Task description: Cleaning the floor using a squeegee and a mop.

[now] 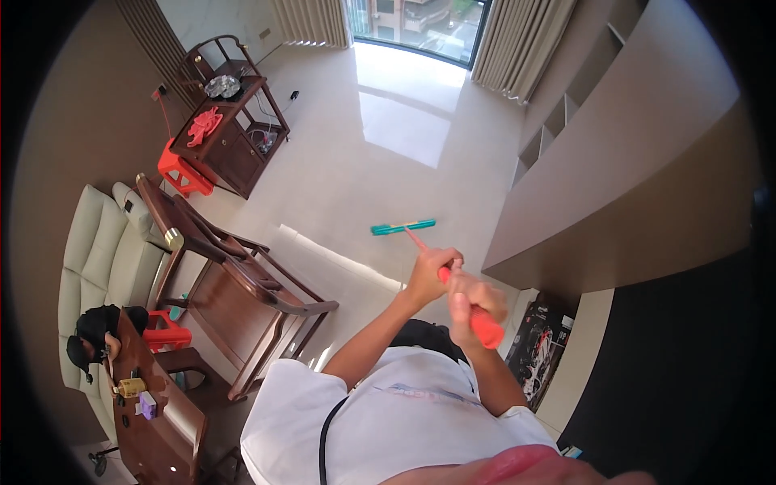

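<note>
Both my hands grip the red handle (487, 330) of a long-handled mop. My left hand (431, 275) is closed around the pole farther down, toward the floor. Closer to my body, my right hand (475, 303) wraps the upper part, slightly blurred, and the red end sticks out below it. The pole slants away from me to a narrow teal mop head (403, 228) with a pale strip along it. That head lies crosswise on the glossy light tile floor (323, 194), ahead of my hands.
At left stand a dark wooden armchair (214, 303), a cream sofa (97, 234) and a wooden table (153, 420). Farther off is a wooden cabinet (230, 158) beside a red stool (184, 171). Shelving (558, 121) lines the right; a box of cables (541, 343) sits nearby.
</note>
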{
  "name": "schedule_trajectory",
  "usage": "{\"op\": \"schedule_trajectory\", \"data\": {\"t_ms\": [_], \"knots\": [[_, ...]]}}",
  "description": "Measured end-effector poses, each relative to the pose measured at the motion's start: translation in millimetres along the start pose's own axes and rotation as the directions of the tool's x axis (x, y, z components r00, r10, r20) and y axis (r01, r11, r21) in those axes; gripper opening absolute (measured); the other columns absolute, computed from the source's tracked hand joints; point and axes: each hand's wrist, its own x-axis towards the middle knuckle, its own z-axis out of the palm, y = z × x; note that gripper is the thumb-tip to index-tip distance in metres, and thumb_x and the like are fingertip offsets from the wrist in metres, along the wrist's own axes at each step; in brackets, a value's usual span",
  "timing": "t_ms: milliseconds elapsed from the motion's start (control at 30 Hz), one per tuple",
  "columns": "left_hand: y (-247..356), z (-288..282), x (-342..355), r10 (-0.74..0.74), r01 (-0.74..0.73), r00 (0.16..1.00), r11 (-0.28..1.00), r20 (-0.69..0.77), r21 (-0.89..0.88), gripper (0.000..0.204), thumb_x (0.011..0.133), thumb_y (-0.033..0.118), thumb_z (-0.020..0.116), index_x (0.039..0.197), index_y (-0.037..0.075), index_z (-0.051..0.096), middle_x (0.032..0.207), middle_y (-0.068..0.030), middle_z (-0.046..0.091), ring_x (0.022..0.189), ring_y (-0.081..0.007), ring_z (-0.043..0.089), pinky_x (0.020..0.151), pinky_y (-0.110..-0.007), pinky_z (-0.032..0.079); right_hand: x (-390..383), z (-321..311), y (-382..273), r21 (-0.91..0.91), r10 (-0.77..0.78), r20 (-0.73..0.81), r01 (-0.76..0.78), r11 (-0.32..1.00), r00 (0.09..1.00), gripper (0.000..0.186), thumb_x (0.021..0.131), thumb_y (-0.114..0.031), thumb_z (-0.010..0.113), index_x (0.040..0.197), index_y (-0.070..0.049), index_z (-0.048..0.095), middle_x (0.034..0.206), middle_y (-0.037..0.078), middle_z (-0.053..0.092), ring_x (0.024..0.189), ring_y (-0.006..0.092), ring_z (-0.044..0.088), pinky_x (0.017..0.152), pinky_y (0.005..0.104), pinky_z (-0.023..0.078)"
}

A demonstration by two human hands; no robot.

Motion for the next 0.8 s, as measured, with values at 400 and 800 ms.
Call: {"op": "schedule_trajectory", "data": {"t_ms": [400, 800], "knots": [[-162, 47, 31, 0.090, -0.095, 0.993, 0.994, 0.076, 0.062, 0.008, 0.073, 0.005, 0.053, 0.066, 0.004, 0.050, 0.060, -0.0104, 0.051, 0.057, -0.0296, 0.052, 0.054, -0.038, 0.043, -6, -17, 135, 0.189, -0.118, 0.371, 0.050, 0.981, 0.921, 0.024, 0.067, -0.001, 0.069, 0.058, -0.005, 0.047, 0.055, 0.004, 0.042, 0.050, 0.0208, 0.045, 0.048, 0.0310, 0.036], [-114, 71, 267, -0.077, 0.085, 0.964, 0.996, 0.255, -0.018, 0.005, 0.077, 0.007, 0.055, 0.078, 0.004, 0.051, 0.059, -0.0068, 0.049, 0.052, -0.0198, 0.048, 0.051, -0.031, 0.040, 191, -77, 213, -0.055, 0.037, 0.099, -0.032, 0.998, 0.994, 0.022, 0.073, 0.006, 0.059, 0.064, -0.006, 0.042, 0.056, 0.007, 0.045, 0.048, 0.0192, 0.046, 0.046, 0.0294, 0.037]]}}
